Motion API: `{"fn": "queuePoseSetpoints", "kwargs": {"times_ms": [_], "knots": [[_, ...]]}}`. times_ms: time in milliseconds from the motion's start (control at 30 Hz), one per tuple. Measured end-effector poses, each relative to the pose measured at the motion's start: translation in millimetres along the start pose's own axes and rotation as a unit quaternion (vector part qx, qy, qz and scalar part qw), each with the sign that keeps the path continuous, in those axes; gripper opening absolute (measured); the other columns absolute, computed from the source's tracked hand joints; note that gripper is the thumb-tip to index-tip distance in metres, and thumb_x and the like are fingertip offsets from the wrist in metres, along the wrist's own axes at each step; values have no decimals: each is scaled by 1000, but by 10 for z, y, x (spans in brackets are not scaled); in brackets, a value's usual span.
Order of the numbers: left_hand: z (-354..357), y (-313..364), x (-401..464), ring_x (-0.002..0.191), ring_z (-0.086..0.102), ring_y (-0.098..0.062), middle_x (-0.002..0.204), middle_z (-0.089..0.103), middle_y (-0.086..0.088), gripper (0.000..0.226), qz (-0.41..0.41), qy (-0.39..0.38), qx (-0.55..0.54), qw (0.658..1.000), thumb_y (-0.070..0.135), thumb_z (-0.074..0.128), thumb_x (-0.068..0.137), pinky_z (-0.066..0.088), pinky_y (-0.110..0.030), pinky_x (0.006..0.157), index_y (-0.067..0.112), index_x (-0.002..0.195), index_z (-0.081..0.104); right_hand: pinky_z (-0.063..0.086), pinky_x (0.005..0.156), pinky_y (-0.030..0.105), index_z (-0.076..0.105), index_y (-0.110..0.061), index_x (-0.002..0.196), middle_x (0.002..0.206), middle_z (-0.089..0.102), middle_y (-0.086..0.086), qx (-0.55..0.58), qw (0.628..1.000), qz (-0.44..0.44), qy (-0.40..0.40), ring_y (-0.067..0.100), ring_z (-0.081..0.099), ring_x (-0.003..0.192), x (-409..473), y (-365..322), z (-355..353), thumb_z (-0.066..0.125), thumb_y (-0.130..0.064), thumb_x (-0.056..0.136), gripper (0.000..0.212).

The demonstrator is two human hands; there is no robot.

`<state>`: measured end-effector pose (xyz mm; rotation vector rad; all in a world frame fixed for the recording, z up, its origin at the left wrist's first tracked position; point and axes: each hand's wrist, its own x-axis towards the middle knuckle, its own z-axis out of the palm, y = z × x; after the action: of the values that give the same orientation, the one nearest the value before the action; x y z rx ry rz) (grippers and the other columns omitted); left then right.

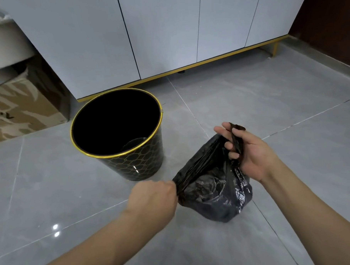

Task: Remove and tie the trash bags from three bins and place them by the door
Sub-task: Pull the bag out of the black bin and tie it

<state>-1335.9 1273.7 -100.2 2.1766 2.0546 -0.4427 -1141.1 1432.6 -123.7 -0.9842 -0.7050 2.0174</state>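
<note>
Already out of its bin: black trash bag, hanging low over the grey floor, mouth stretched between two fists, likely to gather the plastic into two tails for a knot. Left hand clenched around one bunched corner, pulling it sideways and down. Right hand raised higher, fingers curled around the opposite twisted strip, its end poking out above the knuckles. Held well clear of the body, probably to keep the load sagging at the bottom and the neck slack enough to tie. Just beside, to the left: black bin with gold rim, upright, no liner visible inside. Behind it, white cabinet doors on gold legs; at far left, cardboard box
</note>
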Motion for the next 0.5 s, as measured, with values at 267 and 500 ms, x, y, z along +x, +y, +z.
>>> {"fn": "queuePoseSetpoints", "kwargs": {"times_ms": [267, 500], "knots": [[101, -390, -94, 86, 60, -24, 94, 64, -2, 26, -23, -90, -165, 982, 39, 31, 87, 51, -38, 75, 22, 97, 49, 32, 45, 21, 48, -14, 131, 121, 69, 7, -208, 966, 66, -137, 11, 40, 46, -148, 637, 356, 46, 8, 86, 50], [113, -576, -222, 84, 57, -21, 94, 58, 1, 24, -34, -85, -58, 994, 11, 40, 89, 36, -28, 60, 21, 100, 58, 31, 47, 22, 47, -11, 128, 125, 67, 11, 3, 987, 91, -136, 11, 38, 49, -84, 781, 541, 40, 8, 86, 47]]}}
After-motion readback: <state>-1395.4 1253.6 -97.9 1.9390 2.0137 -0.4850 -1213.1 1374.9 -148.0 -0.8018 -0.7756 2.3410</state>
